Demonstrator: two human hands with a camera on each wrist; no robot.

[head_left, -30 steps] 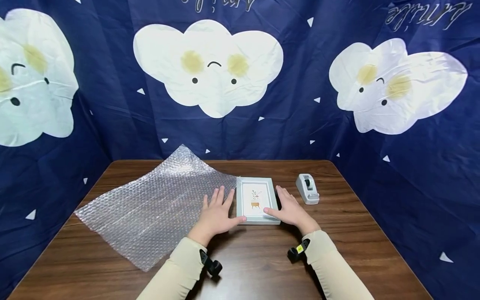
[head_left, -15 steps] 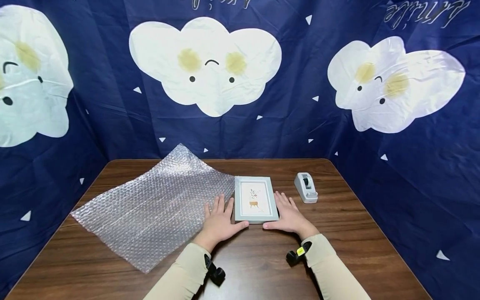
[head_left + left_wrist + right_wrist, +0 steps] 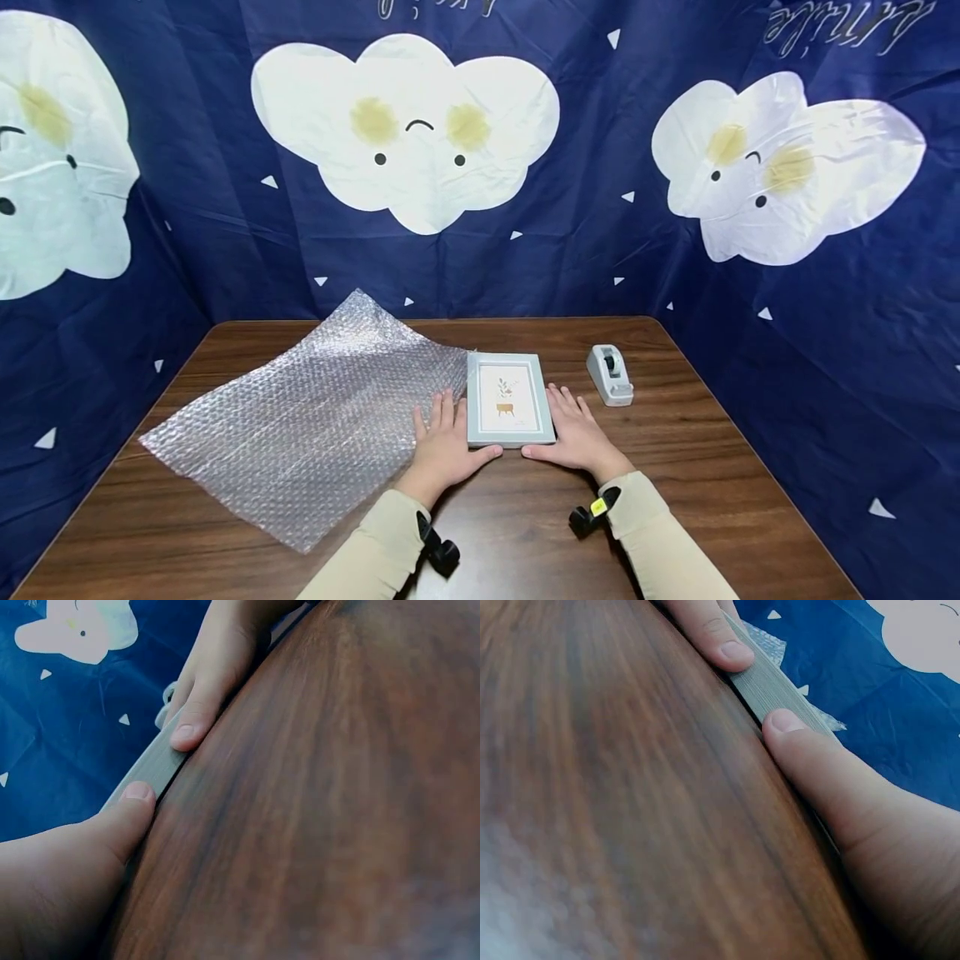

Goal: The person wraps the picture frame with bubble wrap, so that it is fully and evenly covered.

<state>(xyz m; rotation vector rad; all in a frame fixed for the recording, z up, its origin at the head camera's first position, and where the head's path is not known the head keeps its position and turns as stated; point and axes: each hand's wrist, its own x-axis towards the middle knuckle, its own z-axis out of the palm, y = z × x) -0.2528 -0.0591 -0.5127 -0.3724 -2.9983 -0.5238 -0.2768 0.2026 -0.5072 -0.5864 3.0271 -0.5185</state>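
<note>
A light blue-grey picture frame (image 3: pixel 510 400) with a plant print lies flat on the wooden table, face up. My left hand (image 3: pixel 445 446) lies at its front left corner, fingers straight along the left side over the bubble wrap (image 3: pixel 315 417). At the front right corner, my right hand (image 3: pixel 577 433) has its straight fingers beside the right side. In both wrist views the thumbs press the frame's front edge (image 3: pixel 161 759), with a short stretch of edge showing between them. The sheet of bubble wrap spreads out left of the frame and reaches its left side.
A white tape dispenser (image 3: pixel 611 377) stands on the table right of the frame, beyond my right hand. Dark blue cloth (image 3: pixel 480 267) with white clouds hangs behind the table (image 3: pixel 720 467) and along both sides.
Both thumbs have come off the top of the frame and down to its front edge. The fingers have drawn closer to its sides. The head view has shifted slightly.
</note>
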